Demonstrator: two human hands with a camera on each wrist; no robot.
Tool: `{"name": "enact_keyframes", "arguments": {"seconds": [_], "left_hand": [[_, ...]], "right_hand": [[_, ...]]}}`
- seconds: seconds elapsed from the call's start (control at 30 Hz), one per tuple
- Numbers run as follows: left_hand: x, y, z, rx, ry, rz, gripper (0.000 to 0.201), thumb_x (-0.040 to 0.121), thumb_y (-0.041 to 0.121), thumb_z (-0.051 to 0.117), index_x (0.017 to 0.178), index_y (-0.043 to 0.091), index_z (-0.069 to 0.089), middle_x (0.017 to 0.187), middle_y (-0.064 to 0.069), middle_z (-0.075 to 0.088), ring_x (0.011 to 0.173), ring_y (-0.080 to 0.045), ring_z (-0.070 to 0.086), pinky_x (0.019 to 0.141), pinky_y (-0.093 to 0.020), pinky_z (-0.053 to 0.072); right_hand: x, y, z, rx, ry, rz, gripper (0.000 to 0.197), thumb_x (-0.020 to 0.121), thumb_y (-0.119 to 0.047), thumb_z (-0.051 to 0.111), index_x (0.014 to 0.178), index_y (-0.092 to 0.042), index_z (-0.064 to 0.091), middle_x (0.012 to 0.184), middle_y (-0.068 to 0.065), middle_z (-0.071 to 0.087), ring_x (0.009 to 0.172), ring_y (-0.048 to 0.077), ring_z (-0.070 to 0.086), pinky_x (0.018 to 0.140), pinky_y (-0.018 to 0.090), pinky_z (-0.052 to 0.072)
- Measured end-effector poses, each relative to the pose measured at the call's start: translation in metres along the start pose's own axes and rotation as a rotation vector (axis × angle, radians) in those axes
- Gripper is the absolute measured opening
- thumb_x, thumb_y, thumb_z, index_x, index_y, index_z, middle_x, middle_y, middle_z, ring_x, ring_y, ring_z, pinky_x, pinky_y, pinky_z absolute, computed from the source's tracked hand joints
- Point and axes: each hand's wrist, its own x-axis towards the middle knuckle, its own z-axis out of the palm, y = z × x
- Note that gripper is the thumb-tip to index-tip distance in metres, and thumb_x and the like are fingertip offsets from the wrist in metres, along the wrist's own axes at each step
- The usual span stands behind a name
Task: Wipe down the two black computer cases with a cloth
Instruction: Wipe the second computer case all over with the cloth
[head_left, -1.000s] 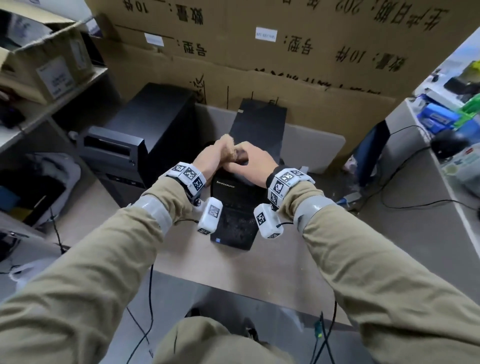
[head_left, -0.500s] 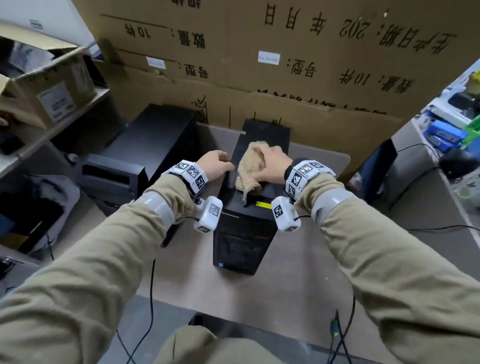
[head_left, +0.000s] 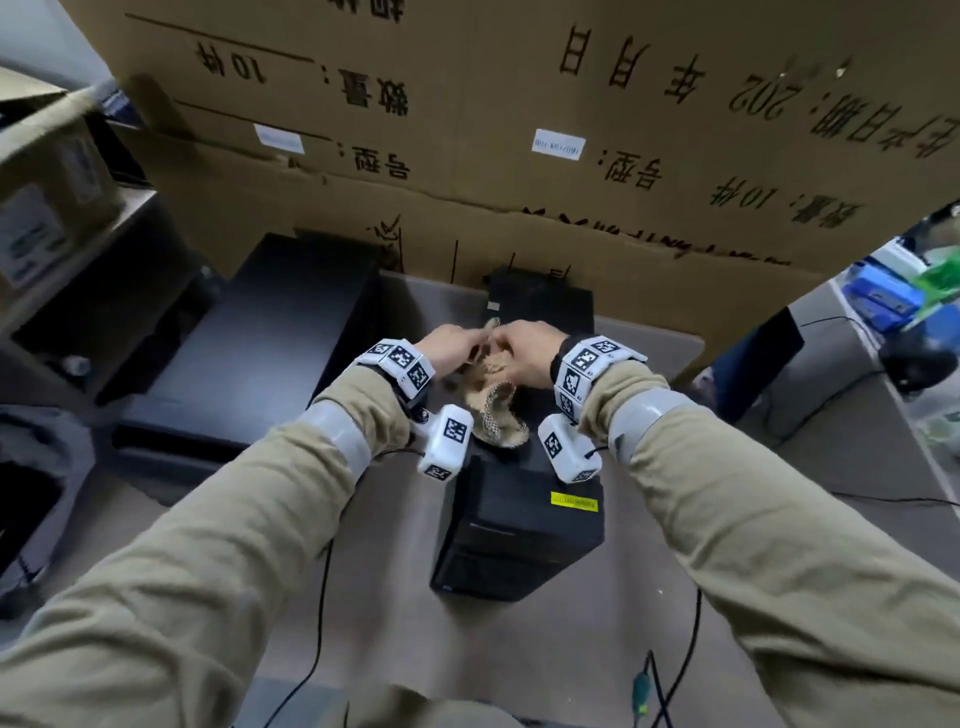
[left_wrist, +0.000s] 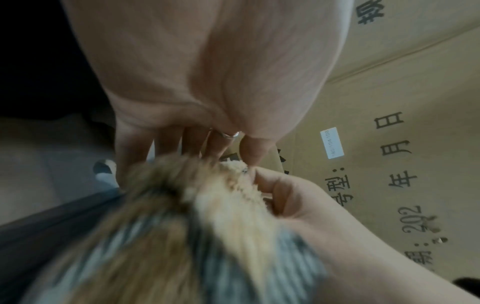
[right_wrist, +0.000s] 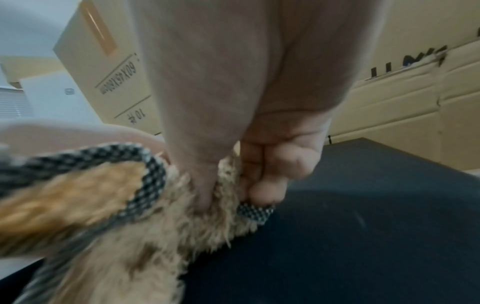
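Cardboard backdrop; hands (head_left: 488, 353) gripping cloth (head_left: 496, 410).

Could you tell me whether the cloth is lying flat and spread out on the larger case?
No, both hands hold the cloth bunched above the smaller case.

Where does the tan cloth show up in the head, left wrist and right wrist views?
Head: the cloth hangs at centre, between both hands, above the narrow black case.
Left wrist: blurred, filling the lower centre, under the left hand's fingers.
Right wrist: lower left, gripped by the right hand.
Shared landmark: the printed cardboard boxes behind.
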Motion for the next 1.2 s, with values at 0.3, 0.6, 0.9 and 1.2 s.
{"name": "enact_keyframes", "arguments": {"seconds": [0.3, 0.6, 0.9, 1.2], "left_hand": [[0.032, 0.009, 0.001, -0.006, -0.001, -0.077, 0.036, 0.091, 0.049, 0.065, 0.098, 0.014, 0.062, 0.082, 0.001, 0.065, 0.062, -0.007, 0.062, 0.046, -0.015, 0.045], [0.064, 0.017, 0.0, 0.074, 0.027, -0.1, 0.045, 0.087, 0.03, 0.076, 0.121, 0.007, 0.059, 0.095, -0.003, 0.069, 0.071, -0.011, 0.063, 0.042, -0.016, 0.047], [0.036, 0.011, 0.012, 0.058, 0.084, -0.063, 0.043, 0.088, 0.02, 0.074, 0.124, 0.005, 0.057, 0.107, -0.008, 0.068, 0.066, -0.017, 0.062, 0.054, -0.026, 0.053], [-0.033, -0.005, 0.036, 0.101, 0.163, 0.042, 0.03, 0.091, 0.016, 0.068, 0.119, 0.006, 0.066, 0.073, 0.002, 0.06, 0.034, 0.002, 0.047, 0.034, -0.01, 0.032]], "right_hand": [[0.061, 0.057, -0.034, -0.057, 0.18, 0.221, 0.032, 0.097, -0.048, 0.055, 0.113, -0.021, 0.053, 0.111, 0.007, 0.056, 0.094, 0.03, 0.059, 0.079, 0.036, 0.047], [0.098, 0.091, -0.049, 0.059, 0.215, 0.293, 0.031, 0.096, -0.051, 0.049, 0.095, -0.021, 0.049, 0.102, 0.011, 0.061, 0.09, 0.035, 0.06, 0.079, 0.042, 0.051], [0.04, 0.095, -0.036, 0.092, 0.152, 0.289, 0.039, 0.095, -0.047, 0.053, 0.108, -0.011, 0.063, 0.102, 0.007, 0.064, 0.091, 0.028, 0.06, 0.072, 0.032, 0.043], [-0.035, 0.089, 0.002, 0.13, 0.137, 0.303, 0.029, 0.088, -0.043, 0.064, 0.077, -0.017, 0.057, 0.09, 0.008, 0.067, 0.086, 0.031, 0.061, 0.065, 0.029, 0.039]]}}
